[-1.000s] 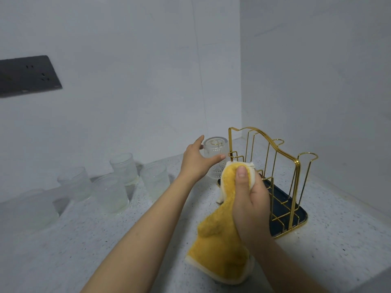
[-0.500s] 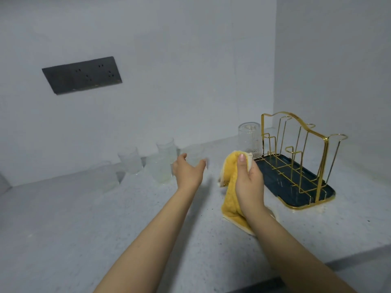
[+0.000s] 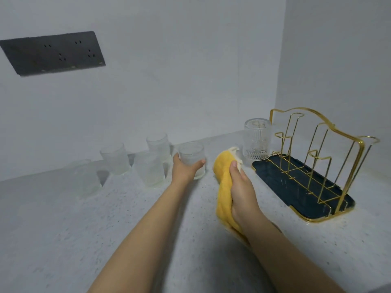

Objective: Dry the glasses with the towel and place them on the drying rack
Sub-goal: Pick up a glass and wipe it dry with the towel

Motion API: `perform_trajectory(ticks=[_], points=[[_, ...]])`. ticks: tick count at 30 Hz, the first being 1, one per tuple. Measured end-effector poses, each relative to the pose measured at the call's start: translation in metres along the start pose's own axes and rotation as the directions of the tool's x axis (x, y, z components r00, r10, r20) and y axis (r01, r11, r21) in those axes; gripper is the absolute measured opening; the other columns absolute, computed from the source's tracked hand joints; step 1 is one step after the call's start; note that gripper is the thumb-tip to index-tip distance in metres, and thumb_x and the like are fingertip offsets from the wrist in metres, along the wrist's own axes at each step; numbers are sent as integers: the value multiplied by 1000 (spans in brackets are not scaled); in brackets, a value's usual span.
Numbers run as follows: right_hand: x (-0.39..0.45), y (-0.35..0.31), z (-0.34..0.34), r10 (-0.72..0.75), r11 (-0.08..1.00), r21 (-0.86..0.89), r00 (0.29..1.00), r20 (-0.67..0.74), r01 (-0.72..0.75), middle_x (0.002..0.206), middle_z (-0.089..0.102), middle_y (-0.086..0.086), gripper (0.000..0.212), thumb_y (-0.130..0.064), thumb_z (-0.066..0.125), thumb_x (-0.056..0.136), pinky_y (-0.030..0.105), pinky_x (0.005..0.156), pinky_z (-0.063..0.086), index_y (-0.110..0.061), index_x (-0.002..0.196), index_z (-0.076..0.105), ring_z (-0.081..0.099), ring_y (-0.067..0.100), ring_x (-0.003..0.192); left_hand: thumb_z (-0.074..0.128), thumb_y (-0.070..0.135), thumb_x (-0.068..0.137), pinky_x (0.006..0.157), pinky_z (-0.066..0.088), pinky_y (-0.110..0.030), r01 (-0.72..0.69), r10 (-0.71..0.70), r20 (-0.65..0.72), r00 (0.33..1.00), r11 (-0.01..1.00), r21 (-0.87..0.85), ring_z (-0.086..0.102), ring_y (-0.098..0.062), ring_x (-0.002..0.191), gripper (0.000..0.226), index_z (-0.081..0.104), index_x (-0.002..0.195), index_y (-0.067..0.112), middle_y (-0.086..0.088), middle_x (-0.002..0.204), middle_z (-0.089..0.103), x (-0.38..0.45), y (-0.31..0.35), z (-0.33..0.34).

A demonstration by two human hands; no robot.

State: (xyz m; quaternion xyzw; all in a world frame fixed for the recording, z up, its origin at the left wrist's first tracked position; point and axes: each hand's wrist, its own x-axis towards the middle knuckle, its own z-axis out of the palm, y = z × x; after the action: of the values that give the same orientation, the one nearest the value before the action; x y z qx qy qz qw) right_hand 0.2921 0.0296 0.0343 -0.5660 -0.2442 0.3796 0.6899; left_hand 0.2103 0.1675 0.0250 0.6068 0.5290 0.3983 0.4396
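Yellow towel (image 3: 224,187) is gripped in the closed fingers (image 3: 233,166) of the right hand (image 3: 241,189). One ribbed glass (image 3: 257,141) is seen upside down on the gold wire drying rack (image 3: 313,166), just beyond those fingers, so one glass appears done. The left hand (image 3: 184,171) is wrapped around a frosted glass (image 3: 192,160) standing on the speckled counter (image 3: 105,229). Four more frosted glasses (image 3: 150,168) are seen left of the left fingers, judged still to be dried and racked.
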Motion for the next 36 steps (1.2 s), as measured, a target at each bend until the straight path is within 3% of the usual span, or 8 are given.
perform_trajectory(ticks=[9, 14, 19, 22, 26, 30, 32, 36], points=[[6, 6, -3, 64, 998, 21, 996, 59, -66, 145, 42, 0, 56, -53, 36, 95, 44, 112, 31, -25, 143, 35, 40, 21, 132, 85, 31, 72, 90, 47, -32, -39, 39, -37, 999, 999, -18, 58, -23, 115, 76, 43, 131, 10, -3, 125, 57, -12, -10, -1], [-8, 5, -1, -2, 999, -40, 992, 127, 7, 146, 40, -3, 57, -54, 34, 94, 38, 112, 29, -25, 144, 33, 39, 18, 133, 80, 44, 71, 74, 52, -28, 4, 0, 10, 1000, 943, -332, 68, -18, 94, 61, 59, 118, 11, -3, 107, 70, -70, -11, -32], [-40, 15, 9, -90, 990, -75, 948, 306, 118, 133, 51, -12, 52, -51, 36, 94, 26, 105, 32, -26, 139, 42, 46, 7, 125, 74, 65, 62, 98, 51, -44, 126, -92, 97, 991, 891, -435, 69, -21, 102, 79, 61, 122, 14, -5, 111, 72, -118, -19, -51], [-57, 22, 16, -148, 980, -64, 900, 410, 191, 130, 57, -13, 52, -54, 39, 87, 24, 104, 38, -30, 132, 49, 53, 4, 120, 68, 49, 84, 96, 53, -41, 138, -115, 77, 990, 862, -488, 69, -19, 103, 56, 48, 124, 15, -5, 114, 69, -135, -19, -46], [-59, 29, 21, -289, 917, -104, 823, 489, 384, 149, 28, -22, 60, -52, 36, 90, 2, 101, 26, -35, 145, 22, 27, -12, 133, 71, 53, 80, 94, 55, -38, -1, 51, 87, 995, 867, -498, 69, -18, 105, 62, 58, 126, 13, -6, 117, 71, -136, -15, -42], [-57, 29, 25, -313, 910, -89, 811, 494, 405, 147, 29, -23, 59, -43, 33, 94, 2, 97, 28, -33, 148, 14, 32, -17, 127, 61, 47, 89, 99, 52, -43, -28, 108, 119, 987, 847, -531, 67, -21, 110, 51, 60, 128, 15, -6, 118, 71, -133, -19, -44], [-52, 29, 25, -289, 928, -88, 850, 440, 361, 143, 38, -19, 52, -46, 31, 96, 13, 100, 33, -31, 145, 26, 43, -6, 124, 63, 49, 87, 99, 51, -46, -20, 111, 136, 985, 838, -545, 67, -22, 109, 51, 60, 126, 16, -6, 118, 70, -134, -21, -43], [-40, 18, 21, 98, 995, -24, 955, 279, -95, 112, 67, 4, 55, -58, 35, 91, 40, 90, 51, -19, 120, 60, 65, 20, 99, 67, 55, 79, 81, 57, -27, 7, 84, 159, 984, 865, -502, 70, -10, 99, 50, 59, 119, 25, 0, 114, 70, -142, -20, -42]])
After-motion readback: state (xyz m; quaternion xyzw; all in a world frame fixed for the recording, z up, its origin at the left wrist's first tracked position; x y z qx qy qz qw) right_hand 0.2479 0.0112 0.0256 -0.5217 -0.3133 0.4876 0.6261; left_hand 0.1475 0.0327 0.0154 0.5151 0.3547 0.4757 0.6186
